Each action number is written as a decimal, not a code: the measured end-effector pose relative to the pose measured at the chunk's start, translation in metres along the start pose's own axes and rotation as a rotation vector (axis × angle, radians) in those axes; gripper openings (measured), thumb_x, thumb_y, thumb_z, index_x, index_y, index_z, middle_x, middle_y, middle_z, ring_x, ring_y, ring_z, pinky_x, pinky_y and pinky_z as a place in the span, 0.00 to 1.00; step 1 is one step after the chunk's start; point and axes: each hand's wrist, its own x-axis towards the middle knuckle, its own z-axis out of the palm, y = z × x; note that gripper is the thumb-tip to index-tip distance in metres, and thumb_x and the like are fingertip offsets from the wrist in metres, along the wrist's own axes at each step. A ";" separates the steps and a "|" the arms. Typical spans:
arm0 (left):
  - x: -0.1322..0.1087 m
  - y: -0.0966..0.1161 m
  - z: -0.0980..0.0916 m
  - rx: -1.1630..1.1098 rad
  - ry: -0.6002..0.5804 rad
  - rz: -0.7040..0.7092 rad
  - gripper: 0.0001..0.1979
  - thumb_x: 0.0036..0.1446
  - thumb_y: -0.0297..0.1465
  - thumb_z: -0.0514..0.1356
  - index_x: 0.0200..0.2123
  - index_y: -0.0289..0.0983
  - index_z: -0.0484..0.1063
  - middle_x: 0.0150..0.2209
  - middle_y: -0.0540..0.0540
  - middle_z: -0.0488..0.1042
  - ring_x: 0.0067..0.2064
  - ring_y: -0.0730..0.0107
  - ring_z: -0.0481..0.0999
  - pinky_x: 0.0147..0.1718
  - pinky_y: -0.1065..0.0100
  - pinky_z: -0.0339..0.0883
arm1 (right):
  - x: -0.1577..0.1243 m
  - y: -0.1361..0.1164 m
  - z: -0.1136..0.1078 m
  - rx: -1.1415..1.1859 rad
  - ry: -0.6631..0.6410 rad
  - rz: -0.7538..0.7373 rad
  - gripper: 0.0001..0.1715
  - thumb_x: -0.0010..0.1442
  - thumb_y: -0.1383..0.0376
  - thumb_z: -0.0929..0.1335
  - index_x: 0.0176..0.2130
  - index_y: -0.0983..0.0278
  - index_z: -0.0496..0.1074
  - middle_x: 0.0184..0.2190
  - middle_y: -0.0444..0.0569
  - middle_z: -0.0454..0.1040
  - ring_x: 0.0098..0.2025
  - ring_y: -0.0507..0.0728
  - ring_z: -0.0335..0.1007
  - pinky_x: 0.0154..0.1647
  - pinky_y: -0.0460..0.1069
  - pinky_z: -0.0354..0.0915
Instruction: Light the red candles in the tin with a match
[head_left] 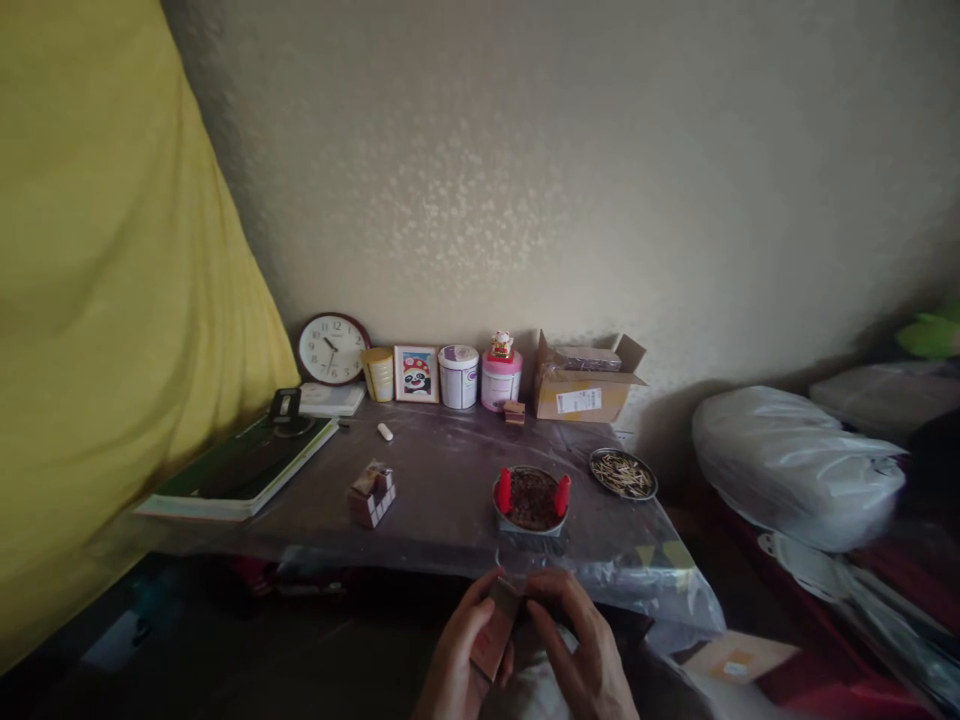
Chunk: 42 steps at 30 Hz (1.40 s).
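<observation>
My left hand [463, 645] is closed around a small reddish-brown matchbox [495, 632], held tilted in front of the table's near edge. Beside it is my right hand [577, 645], its thumb and index finger pinched together close to the upper end of the matchbox. Whatever lies between those right fingertips is too small to make out. Just beyond both hands, a round bowl [534, 505] of dark, grainy filling stands on the table. Two red candles [505, 491] stand upright in it, one at each side.
Plastic film covers the table [442, 470]. A dish of matchsticks [624, 474] sits right, a stack of small boxes [373, 495] left. Along the wall stand a clock [334, 348], a framed picture [416, 374], tubs [458, 380] and an open carton [581, 395]. A large book [247, 460] lies left.
</observation>
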 end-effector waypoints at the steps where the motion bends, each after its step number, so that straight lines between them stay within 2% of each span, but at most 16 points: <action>1: -0.001 0.002 0.001 -0.015 0.006 -0.007 0.24 0.44 0.38 0.68 0.46 0.40 0.73 0.31 0.47 0.80 0.21 0.74 0.69 0.19 0.71 0.53 | -0.003 0.000 0.001 -0.046 -0.002 -0.048 0.11 0.63 0.61 0.65 0.46 0.56 0.69 0.44 0.51 0.76 0.46 0.60 0.74 0.46 0.52 0.72; 5: -0.003 0.009 0.004 -0.064 -0.017 0.038 0.22 0.44 0.35 0.68 0.45 0.40 0.75 0.37 0.46 0.80 0.34 0.68 0.74 0.30 0.70 0.62 | -0.016 0.010 0.011 -0.201 -0.017 -0.204 0.33 0.58 0.55 0.70 0.59 0.55 0.58 0.54 0.54 0.70 0.54 0.63 0.70 0.51 0.53 0.70; 7: -0.002 0.009 0.002 -0.015 -0.010 0.075 0.20 0.46 0.35 0.67 0.45 0.40 0.75 0.36 0.46 0.79 0.34 0.68 0.74 0.31 0.69 0.62 | -0.021 0.020 0.018 -0.229 -0.037 -0.254 0.41 0.55 0.51 0.71 0.62 0.56 0.54 0.55 0.56 0.69 0.56 0.65 0.68 0.52 0.55 0.70; 10: 0.000 0.006 -0.001 0.057 0.018 0.100 0.18 0.48 0.36 0.65 0.44 0.41 0.74 0.35 0.48 0.78 0.30 0.68 0.72 0.25 0.68 0.59 | -0.027 0.031 0.027 -0.262 -0.070 -0.245 0.45 0.53 0.49 0.72 0.63 0.55 0.53 0.57 0.57 0.68 0.57 0.67 0.67 0.54 0.58 0.68; 14: 0.003 0.000 -0.004 0.037 0.007 0.094 0.14 0.48 0.38 0.65 0.39 0.42 0.73 0.29 0.50 0.75 0.31 0.67 0.72 0.27 0.68 0.58 | -0.029 0.032 0.033 -0.240 -0.032 -0.174 0.38 0.54 0.52 0.72 0.60 0.54 0.59 0.55 0.53 0.70 0.55 0.66 0.68 0.54 0.56 0.68; 21: 0.006 -0.004 -0.006 0.045 -0.054 0.118 0.10 0.47 0.39 0.66 0.29 0.41 0.72 0.27 0.51 0.75 0.29 0.68 0.70 0.28 0.68 0.60 | -0.029 0.027 0.034 -0.184 0.021 -0.168 0.28 0.56 0.57 0.71 0.55 0.53 0.65 0.49 0.51 0.74 0.50 0.64 0.72 0.49 0.55 0.70; 24: 0.002 0.000 -0.006 0.106 -0.060 0.138 0.09 0.49 0.39 0.65 0.30 0.41 0.75 0.31 0.49 0.77 0.38 0.62 0.73 0.38 0.65 0.64 | -0.029 0.026 0.030 -0.173 0.025 -0.165 0.27 0.57 0.57 0.70 0.55 0.54 0.65 0.49 0.52 0.73 0.52 0.64 0.70 0.51 0.55 0.69; 27: -0.003 0.005 -0.007 0.260 -0.014 0.179 0.14 0.48 0.41 0.66 0.36 0.40 0.77 0.38 0.45 0.79 0.47 0.56 0.72 0.50 0.62 0.61 | -0.026 0.020 0.022 -0.145 -0.008 -0.176 0.26 0.58 0.57 0.68 0.55 0.56 0.63 0.50 0.52 0.73 0.52 0.62 0.71 0.50 0.52 0.70; 29: -0.004 0.008 -0.007 0.330 -0.023 0.197 0.18 0.44 0.41 0.68 0.39 0.40 0.78 0.42 0.43 0.79 0.51 0.52 0.72 0.52 0.61 0.60 | -0.024 0.013 0.015 -0.121 0.003 -0.176 0.24 0.60 0.56 0.67 0.55 0.56 0.63 0.49 0.52 0.73 0.50 0.61 0.72 0.49 0.51 0.70; 32: -0.004 0.008 -0.008 0.338 -0.100 0.225 0.24 0.39 0.39 0.72 0.42 0.42 0.78 0.45 0.42 0.79 0.51 0.50 0.73 0.52 0.59 0.61 | -0.021 0.005 0.007 -0.073 0.041 -0.151 0.21 0.60 0.55 0.67 0.52 0.55 0.65 0.46 0.49 0.75 0.47 0.59 0.74 0.46 0.49 0.71; 35: -0.003 0.007 -0.008 0.330 -0.124 0.211 0.22 0.38 0.38 0.73 0.40 0.43 0.78 0.43 0.42 0.81 0.49 0.51 0.75 0.50 0.58 0.64 | -0.022 0.001 0.000 0.059 0.018 -0.049 0.23 0.58 0.52 0.68 0.51 0.54 0.67 0.45 0.49 0.76 0.46 0.60 0.74 0.47 0.50 0.71; 38: -0.001 0.007 -0.010 0.330 -0.098 0.180 0.22 0.37 0.39 0.73 0.39 0.42 0.78 0.41 0.42 0.81 0.48 0.51 0.75 0.48 0.58 0.64 | -0.023 0.002 -0.004 0.360 0.039 0.153 0.24 0.56 0.49 0.69 0.49 0.55 0.70 0.46 0.49 0.76 0.50 0.61 0.73 0.50 0.53 0.69; 42: 0.002 0.006 -0.010 0.273 -0.065 0.138 0.23 0.36 0.42 0.73 0.39 0.42 0.78 0.39 0.43 0.81 0.41 0.57 0.77 0.40 0.61 0.67 | -0.019 0.009 -0.009 0.733 0.284 0.398 0.17 0.52 0.54 0.74 0.39 0.60 0.76 0.39 0.49 0.79 0.44 0.59 0.75 0.48 0.50 0.69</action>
